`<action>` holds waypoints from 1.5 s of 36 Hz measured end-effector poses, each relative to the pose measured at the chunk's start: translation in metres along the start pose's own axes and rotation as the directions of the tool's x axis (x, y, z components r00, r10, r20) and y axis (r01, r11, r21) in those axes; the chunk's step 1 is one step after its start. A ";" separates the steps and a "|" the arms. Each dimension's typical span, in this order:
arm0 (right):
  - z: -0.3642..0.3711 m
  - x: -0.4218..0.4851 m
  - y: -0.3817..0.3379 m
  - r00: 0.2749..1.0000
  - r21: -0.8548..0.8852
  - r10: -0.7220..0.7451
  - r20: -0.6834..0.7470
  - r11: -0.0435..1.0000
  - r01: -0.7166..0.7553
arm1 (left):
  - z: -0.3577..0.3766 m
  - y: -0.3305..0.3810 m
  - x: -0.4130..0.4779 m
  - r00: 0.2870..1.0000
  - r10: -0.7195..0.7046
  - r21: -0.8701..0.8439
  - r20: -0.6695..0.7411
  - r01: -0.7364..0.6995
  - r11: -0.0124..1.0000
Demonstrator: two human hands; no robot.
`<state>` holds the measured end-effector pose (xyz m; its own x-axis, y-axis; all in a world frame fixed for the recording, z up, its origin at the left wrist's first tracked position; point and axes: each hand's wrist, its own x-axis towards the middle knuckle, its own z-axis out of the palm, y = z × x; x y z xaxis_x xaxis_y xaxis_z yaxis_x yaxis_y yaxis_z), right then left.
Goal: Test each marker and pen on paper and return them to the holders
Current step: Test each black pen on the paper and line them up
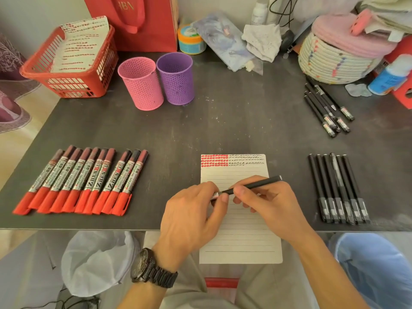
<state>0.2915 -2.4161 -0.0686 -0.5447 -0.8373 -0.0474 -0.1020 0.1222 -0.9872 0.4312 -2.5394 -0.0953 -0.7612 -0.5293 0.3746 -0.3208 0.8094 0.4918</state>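
Right hand point(267, 201) is clamped on the black pen point(256, 185), thumb and fingers curled round the barrel. Left hand point(194, 212) pinches the pen's other end, where a pale label shows, betw. thumb and forefinger.

Head view, the only one: the pen hangs just over the lined paper point(243, 239) at 6 o'clock of the table point(223, 121), its back end pointing to approx. 2 o'clock. Pink holder point(141, 85) and purple holder point(176, 79) stand side by side at 11 o'clock, well apart from the hands. Red markers point(87, 181) lie in a row at 8 o'clock, spare pens point(336, 188) at 4 o'clock, and a loose bunch point(325, 108) at 2 o'clock.

Handling, my guess: the pen is light, stiff and slim, w/ a smooth barrel that would roll if dropped. Best hold is mid-barrel w/ one hand and cap end w/ the other, pulling straight along the axis.

Hard to tell: the tip and cap joint are hidden by fingers, so I can't say if the cap is on, off or halfway. Holders' bottoms are out of sight. Marks at the paper's top are too small to read.
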 end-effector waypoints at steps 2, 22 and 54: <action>0.000 0.000 0.000 1.000 -0.014 -0.011 0.010 1.000 0.011 | -0.001 0.001 0.001 1.000 0.025 0.047 -0.007 -0.025 0.999; -0.014 0.004 0.007 0.965 0.496 0.091 -0.245 0.867 0.044 | 0.006 -0.006 0.002 0.998 -0.039 0.008 -0.059 0.040 0.999; -0.025 0.061 0.018 0.853 -0.174 -0.064 -0.518 0.984 -0.032 | 0.006 -0.004 0.007 0.983 -0.179 0.058 0.030 0.177 0.982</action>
<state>0.2360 -2.4516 -0.0859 -0.8892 -0.4460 0.1020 -0.2284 0.2396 -0.9436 0.4242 -2.5447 -0.0992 -0.7081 -0.6579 0.2563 -0.4827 0.7160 0.5043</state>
